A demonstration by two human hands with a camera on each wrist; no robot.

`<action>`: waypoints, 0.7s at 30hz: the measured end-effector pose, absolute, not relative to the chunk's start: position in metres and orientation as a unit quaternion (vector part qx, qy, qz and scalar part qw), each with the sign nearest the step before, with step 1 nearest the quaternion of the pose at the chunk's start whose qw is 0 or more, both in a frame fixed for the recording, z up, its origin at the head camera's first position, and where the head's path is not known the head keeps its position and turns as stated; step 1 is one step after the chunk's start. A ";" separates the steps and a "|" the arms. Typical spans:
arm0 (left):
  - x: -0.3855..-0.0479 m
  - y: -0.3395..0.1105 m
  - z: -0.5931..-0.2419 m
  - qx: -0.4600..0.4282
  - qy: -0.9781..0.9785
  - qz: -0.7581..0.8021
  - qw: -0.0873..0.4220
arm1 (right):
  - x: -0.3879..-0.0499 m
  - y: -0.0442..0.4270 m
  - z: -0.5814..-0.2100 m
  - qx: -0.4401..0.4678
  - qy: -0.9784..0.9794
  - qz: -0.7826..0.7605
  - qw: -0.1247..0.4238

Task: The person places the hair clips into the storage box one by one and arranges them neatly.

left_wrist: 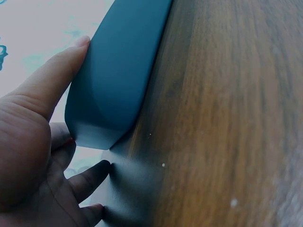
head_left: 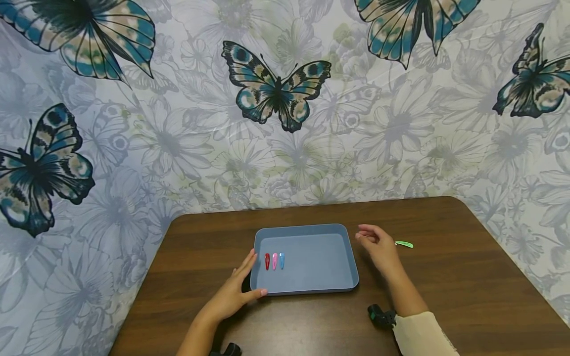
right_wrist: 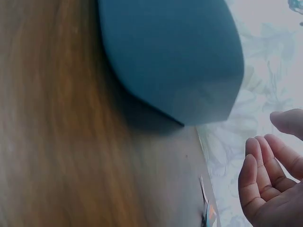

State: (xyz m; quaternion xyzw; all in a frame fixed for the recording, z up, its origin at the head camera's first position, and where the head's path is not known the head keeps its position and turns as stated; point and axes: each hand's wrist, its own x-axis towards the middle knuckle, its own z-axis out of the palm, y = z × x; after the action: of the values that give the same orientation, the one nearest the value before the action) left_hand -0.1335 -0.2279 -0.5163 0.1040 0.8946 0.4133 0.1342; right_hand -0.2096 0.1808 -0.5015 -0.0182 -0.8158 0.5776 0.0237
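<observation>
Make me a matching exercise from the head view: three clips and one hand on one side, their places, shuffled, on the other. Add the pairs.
Things:
1. red clip
2. blue clip
3. green clip
4. left hand

Places:
A. on the table, beside the right hand
B. right end of the row in the tray
C. against the tray's outside
D. left end of that row

Pairs: 1-D, 2-B, 3-A, 4-C

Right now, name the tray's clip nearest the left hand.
The red clip, at the row's left end, closest to the left hand; the pink clip sits in the middle, the blue clip farthest right.
</observation>
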 end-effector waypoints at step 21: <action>-0.133 -0.228 -0.515 0.101 0.895 0.413 0.135 | -0.210 0.219 -0.506 -0.056 -0.825 0.561 0.029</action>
State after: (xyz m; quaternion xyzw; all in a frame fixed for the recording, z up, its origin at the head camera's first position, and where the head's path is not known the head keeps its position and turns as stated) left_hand -0.1330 -0.2276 -0.5152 0.1011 0.8949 0.4131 0.1354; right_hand -0.2103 0.2193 -0.5057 -0.0561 -0.8254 0.5610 0.0293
